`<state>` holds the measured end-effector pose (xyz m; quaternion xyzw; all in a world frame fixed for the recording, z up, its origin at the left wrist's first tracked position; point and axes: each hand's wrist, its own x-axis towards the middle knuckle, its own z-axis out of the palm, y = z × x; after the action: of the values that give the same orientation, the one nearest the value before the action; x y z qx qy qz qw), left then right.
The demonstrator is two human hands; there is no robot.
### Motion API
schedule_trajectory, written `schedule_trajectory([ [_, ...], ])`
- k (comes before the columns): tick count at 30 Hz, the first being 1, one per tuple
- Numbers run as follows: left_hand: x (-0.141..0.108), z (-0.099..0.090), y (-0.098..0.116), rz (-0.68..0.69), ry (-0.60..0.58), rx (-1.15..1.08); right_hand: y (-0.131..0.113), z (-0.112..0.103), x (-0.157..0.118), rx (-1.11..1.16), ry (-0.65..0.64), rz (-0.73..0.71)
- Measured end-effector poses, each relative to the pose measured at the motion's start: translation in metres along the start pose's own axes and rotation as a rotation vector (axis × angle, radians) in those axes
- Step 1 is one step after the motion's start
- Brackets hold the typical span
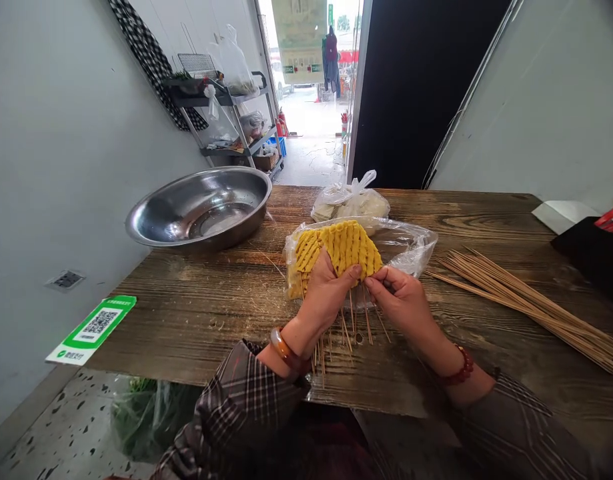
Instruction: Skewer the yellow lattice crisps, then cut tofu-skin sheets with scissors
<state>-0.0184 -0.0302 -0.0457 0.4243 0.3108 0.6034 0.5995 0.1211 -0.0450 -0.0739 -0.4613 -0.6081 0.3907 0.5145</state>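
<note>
My left hand (329, 290) is closed on a yellow food piece (349, 245) with a ridged, scored surface, thumb lying over its front. Against the lower right corner of that piece, my right hand (401, 293) pinches with thumb and forefinger; whether a skewer is also between them is hidden. More yellow ridged pieces (307, 252) lie just behind and to the left, on a clear plastic bag (411, 243). Several thin wooden skewers (345, 330) stick out toward me from below the pieces, some partly covered by my left hand and wrist.
A large steel basin (201, 207) stands at the back left. Behind the pieces sits a tied plastic bag (353, 200) with pale contents. Loose skewers (526, 307) lie in a bundle at right, near a black box (593, 257). A green-and-white QR card (93, 330) lies at the left edge.
</note>
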Motion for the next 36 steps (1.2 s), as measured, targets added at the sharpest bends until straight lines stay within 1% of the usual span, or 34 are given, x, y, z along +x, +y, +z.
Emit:
schedule_trajectory([
  [3,0.000,-0.001,0.004,-0.040,-0.006,-0.058,0.000,0.000,0.001,0.002,0.015,-0.002],
  [6,0.003,-0.005,0.008,-0.083,0.019,-0.130,-0.003,0.000,0.000,-0.018,0.026,-0.019],
  [9,0.007,-0.008,0.012,-0.119,0.039,-0.181,-0.005,0.000,0.000,-0.052,0.010,-0.044],
  [16,0.007,-0.009,0.013,-0.146,0.042,-0.194,-0.004,-0.002,0.000,-0.073,-0.028,-0.061],
  [18,0.007,-0.010,0.014,-0.137,0.057,-0.180,-0.004,-0.002,-0.001,-0.106,-0.037,-0.081],
  [23,0.011,-0.015,0.016,-0.066,0.124,-0.163,-0.004,-0.003,-0.003,-0.201,-0.050,-0.122],
  [29,0.012,-0.013,0.014,-0.055,0.095,-0.149,-0.002,-0.004,-0.003,-0.171,-0.012,-0.153],
  [36,0.012,-0.012,0.011,-0.058,0.084,-0.102,-0.004,-0.004,-0.002,-0.152,0.004,-0.168],
])
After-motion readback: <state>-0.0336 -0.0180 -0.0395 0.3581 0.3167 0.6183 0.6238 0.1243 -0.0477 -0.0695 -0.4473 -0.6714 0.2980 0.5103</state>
